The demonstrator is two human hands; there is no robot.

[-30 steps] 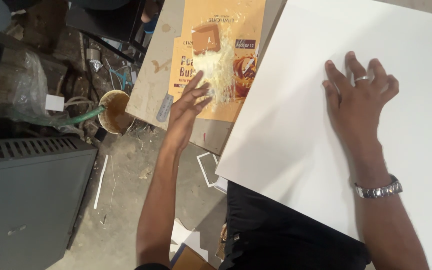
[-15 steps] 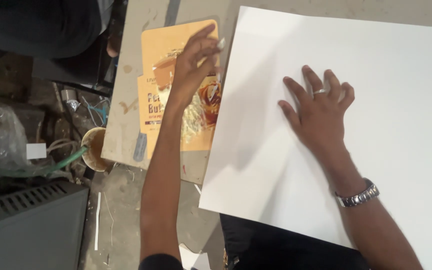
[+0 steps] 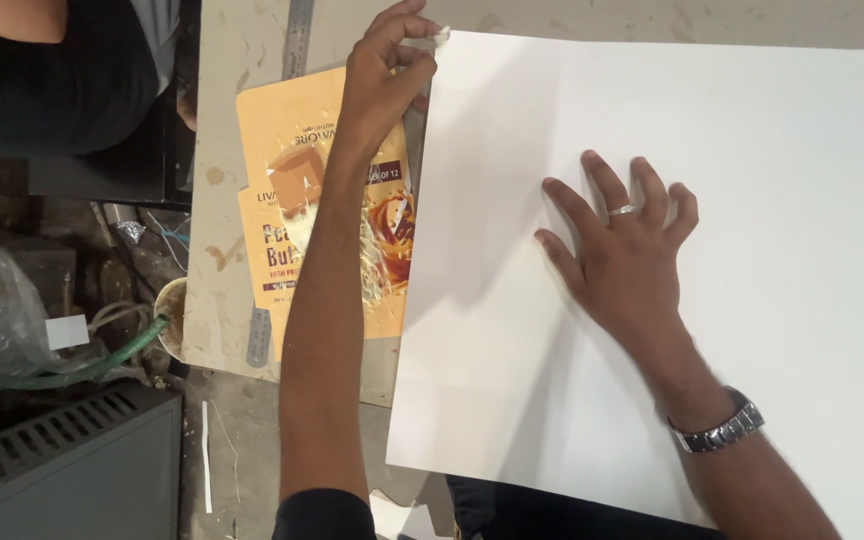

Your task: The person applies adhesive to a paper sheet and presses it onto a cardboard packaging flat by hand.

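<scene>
Left hand [image 3: 384, 70]: fingers curled, thumb and forefinger pinched on the upper-left corner of the white sheet [image 3: 712, 130], a small pale scrap at the fingertips, its kind not discernible; forearm crossed the orange printed carton [image 3: 282, 190] lying flat beneath it. Right hand [image 3: 624, 255]: spread open, palm down, pressed flat on the middle of the sheet; ring on one finger, metal wristwatch [image 3: 720, 430] at the wrist. White sheet: large, flat on the bench [image 3: 227, 120], long axis running left to right, its left edge lying just beside the left hand, overlapping the carton's right side; the left hand was nearer that corner, the right hand well apart from it. Carton: smeared with whitish glue-like strands. Steel ruler [image 3: 297, 35]: partly under the carton. Another person's dark garment [image 3: 52, 90]: upper left. Grey slatted casing [image 3: 62, 470] and green hose [image 3: 92, 360]: below the bench, left.
</scene>
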